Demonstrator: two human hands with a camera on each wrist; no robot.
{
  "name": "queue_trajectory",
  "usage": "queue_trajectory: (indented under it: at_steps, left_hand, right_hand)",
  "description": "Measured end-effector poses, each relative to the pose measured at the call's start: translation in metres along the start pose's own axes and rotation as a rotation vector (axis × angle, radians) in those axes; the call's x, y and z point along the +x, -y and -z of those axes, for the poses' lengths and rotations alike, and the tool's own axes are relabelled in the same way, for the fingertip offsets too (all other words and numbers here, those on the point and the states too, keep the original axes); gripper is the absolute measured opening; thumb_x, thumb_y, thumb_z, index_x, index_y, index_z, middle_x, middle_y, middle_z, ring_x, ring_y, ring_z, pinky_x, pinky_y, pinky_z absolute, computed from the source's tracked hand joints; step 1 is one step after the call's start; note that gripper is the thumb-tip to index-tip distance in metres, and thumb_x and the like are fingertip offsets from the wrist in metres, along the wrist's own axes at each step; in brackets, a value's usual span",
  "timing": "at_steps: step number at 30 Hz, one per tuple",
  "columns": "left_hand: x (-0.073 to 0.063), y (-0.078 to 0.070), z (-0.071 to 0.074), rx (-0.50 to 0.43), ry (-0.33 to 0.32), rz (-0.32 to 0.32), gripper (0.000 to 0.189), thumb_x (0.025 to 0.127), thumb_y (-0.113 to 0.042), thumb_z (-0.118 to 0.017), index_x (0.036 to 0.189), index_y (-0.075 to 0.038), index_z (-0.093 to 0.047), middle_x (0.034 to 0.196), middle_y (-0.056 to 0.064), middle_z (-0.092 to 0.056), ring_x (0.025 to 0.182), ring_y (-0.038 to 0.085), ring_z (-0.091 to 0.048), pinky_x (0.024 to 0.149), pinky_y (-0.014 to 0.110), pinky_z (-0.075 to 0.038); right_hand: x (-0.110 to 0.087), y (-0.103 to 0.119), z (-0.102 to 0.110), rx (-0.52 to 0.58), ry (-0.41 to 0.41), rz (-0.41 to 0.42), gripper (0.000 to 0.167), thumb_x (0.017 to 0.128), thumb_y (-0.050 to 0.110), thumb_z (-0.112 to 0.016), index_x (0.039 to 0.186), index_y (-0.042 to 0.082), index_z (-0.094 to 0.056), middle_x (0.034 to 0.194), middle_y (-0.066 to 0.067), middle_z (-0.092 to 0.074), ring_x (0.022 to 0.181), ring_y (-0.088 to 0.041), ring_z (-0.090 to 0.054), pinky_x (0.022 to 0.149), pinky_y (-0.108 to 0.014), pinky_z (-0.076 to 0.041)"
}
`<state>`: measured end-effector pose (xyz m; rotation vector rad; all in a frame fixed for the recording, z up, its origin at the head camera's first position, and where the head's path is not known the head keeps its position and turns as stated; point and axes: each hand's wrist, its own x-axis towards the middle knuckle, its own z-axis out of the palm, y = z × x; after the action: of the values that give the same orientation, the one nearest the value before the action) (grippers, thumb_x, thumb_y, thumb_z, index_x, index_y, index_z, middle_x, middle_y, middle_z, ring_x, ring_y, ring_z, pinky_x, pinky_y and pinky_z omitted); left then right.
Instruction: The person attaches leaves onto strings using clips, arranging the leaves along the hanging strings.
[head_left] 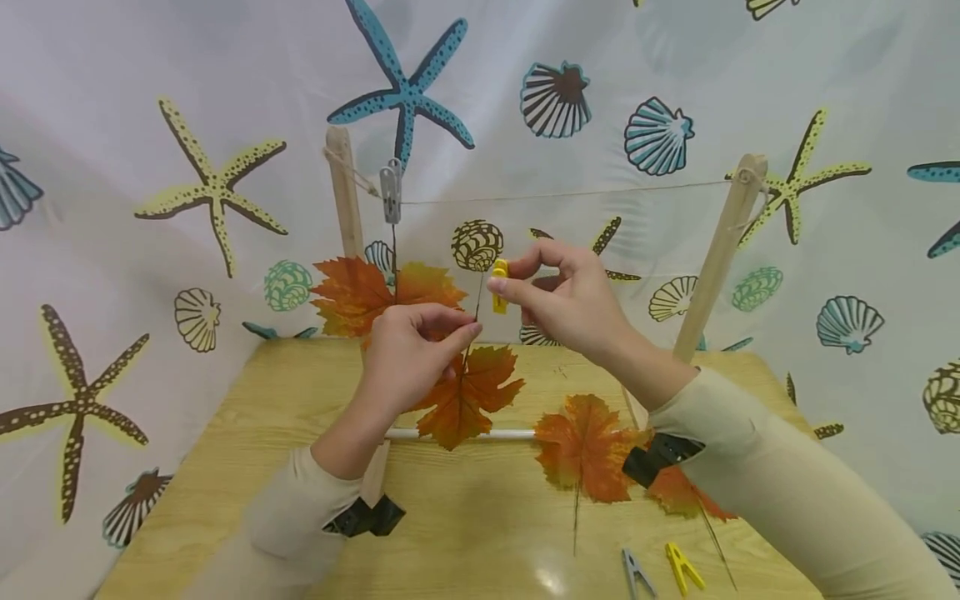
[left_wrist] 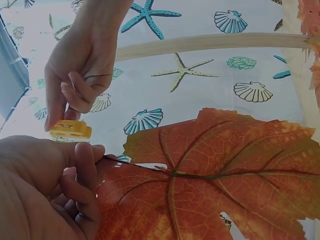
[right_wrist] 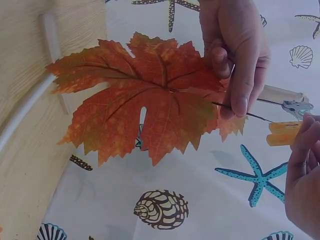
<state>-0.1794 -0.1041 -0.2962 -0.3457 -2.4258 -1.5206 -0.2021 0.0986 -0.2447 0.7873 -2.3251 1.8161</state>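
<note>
While the left hand pinches the stem of an orange leaf above the surface, the right hand grips a yellow clothespin just beside the stem's tip. Near the left post, a grey clothespin on the string holds another leaf. Two more leaves lie near two loose clothespins.

Right hand pinches yellow clothespin, stem end just beside it. Left hand pinches that stem; orange leaf spreads away from right hand. Gray clothespin shows just above right hand; desk well off, past leaf.
</note>
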Motion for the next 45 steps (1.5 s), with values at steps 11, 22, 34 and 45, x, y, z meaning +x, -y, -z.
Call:
queue_trajectory:
  at_steps: [11,22,34,45]
  left_hand:
    - [0.013,-0.013,0.010,0.062,-0.057,-0.039,0.017,0.090,-0.026,-0.076,0.100,-0.012,-0.079,0.082,0.006,-0.076,0.052,0.025,-0.065,0.053,0.028,-0.052]
    - [0.021,-0.017,0.011,0.036,-0.115,-0.066,0.019,0.092,-0.027,-0.074,0.103,-0.012,-0.079,0.095,0.005,-0.077,0.053,0.020,-0.064,0.051,0.027,-0.052]
    - [0.029,-0.029,0.016,0.002,-0.173,-0.074,0.021,0.092,-0.025,-0.073,0.106,-0.009,-0.078,0.096,0.008,-0.077,0.056,0.018,-0.066,0.053,0.024,-0.053]
    - [0.039,-0.031,0.017,0.013,-0.198,-0.069,0.022,0.093,-0.026,-0.072,0.107,-0.009,-0.078,0.101,0.007,-0.077,0.056,0.017,-0.066,0.057,0.023,-0.055]
  right_hand:
    - [0.028,0.022,-0.004,0.000,-0.028,0.031,0.014,0.091,0.020,-0.075,0.091,0.010,-0.065,0.074,-0.004,-0.060,0.050,-0.019,-0.045,0.046,-0.028,-0.037]
    - [0.041,0.038,-0.010,0.004,-0.048,0.055,0.015,0.092,0.022,-0.074,0.092,0.011,-0.065,0.087,-0.007,-0.064,0.048,-0.017,-0.041,0.044,-0.027,-0.030]
    - [0.061,0.061,-0.011,-0.034,-0.079,0.166,0.009,0.093,0.016,-0.072,0.093,0.009,-0.067,0.091,-0.006,-0.065,0.048,-0.017,-0.043,0.045,-0.025,-0.034]
    - [0.069,0.068,-0.013,0.010,-0.107,0.143,0.010,0.093,0.013,-0.072,0.092,0.007,-0.064,0.090,-0.005,-0.061,0.053,-0.017,-0.048,0.049,-0.024,-0.043]
